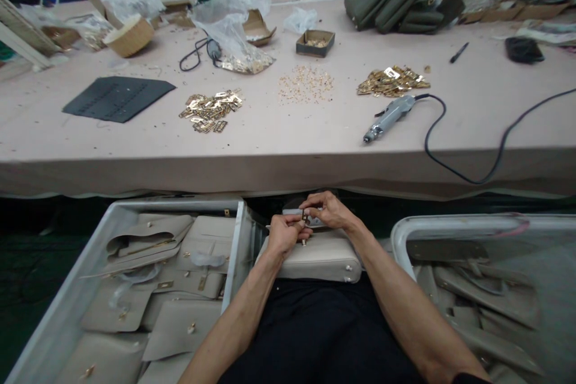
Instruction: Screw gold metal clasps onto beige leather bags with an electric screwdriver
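A light grey-beige handbag rests on my lap, with small metal studs at its right end. Above it, my left hand and my right hand come together, fingers pinched around a small gold metal plate. The fingers partly cover this plate, so whether it is fixed to the bag I cannot tell. On the table, gold plates lie in a left pile and a right pile, with scattered tiny screws between them. A grey electric screwdriver lies near the right pile.
A bin of beige bag parts stands at my left, and another bin of bags at my right. The table's front edge runs ahead. A dark board, small box, tape roll and dark green bags lie farther back.
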### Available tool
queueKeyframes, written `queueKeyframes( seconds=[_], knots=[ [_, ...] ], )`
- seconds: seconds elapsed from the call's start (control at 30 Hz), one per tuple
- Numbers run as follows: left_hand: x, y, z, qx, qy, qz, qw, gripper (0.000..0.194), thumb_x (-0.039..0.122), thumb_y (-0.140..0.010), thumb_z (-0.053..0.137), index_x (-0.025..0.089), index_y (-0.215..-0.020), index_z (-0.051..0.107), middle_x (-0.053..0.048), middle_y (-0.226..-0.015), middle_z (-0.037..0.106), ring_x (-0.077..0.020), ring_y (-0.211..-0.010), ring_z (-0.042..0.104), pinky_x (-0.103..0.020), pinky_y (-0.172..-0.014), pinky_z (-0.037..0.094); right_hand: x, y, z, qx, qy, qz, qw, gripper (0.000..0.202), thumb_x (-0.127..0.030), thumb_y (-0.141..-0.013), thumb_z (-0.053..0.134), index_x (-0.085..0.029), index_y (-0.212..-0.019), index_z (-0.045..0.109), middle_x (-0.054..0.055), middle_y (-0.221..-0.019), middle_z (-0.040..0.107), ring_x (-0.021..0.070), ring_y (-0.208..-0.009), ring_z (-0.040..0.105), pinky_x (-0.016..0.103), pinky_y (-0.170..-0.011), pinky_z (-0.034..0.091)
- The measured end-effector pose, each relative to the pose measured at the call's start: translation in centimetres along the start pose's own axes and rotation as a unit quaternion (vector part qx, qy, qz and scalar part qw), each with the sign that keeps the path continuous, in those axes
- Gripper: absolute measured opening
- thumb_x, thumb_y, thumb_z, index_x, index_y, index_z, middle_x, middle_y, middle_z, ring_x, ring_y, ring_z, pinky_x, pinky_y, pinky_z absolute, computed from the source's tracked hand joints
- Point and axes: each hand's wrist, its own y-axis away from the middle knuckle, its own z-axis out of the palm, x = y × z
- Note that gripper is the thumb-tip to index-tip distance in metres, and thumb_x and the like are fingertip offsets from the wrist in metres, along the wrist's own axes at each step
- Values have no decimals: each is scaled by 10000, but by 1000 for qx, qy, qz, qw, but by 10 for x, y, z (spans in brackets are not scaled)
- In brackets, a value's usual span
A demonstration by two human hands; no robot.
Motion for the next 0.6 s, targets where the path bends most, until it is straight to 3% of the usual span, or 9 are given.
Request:
queueKeyframes(
  seconds=[0.17, 0.4, 0.6],
  knots=[
    [3, -2, 1, 16, 27, 0, 1000, 112, 50, -716, 822, 11, -799, 758, -136, -693, 764, -183, -507, 721, -219, -483, 599, 6, 0, 2, 8, -8, 14, 1000, 228, -328, -899, 714, -166, -1010, 828, 49, -839, 696, 171, -722, 603, 279, -642, 414],
    [3, -1, -2, 21, 55, -7, 998, 248, 125, -623, 909, 3, -784, 765, -155, -673, 758, -185, -481, 699, -228, -464, 581, 13, 0, -4, -33, -46, 23, 998, 317, -378, -917, 724, -158, -1126, 815, 73, -907, 722, 198, -812, 648, 295, -731, 475],
    [1, -5, -3, 26, 73, -15, 997, 184, 89, -590, 880, 6, -713, 771, -163, -662, 752, -170, -494, 691, -220, -482, 578, 14, 3, 1, -25, -62, 18, 998, 305, -373, -921, 725, -160, -1119, 818, 70, -893, 709, 183, -787, 644, 268, -686, 476]
  ],
)
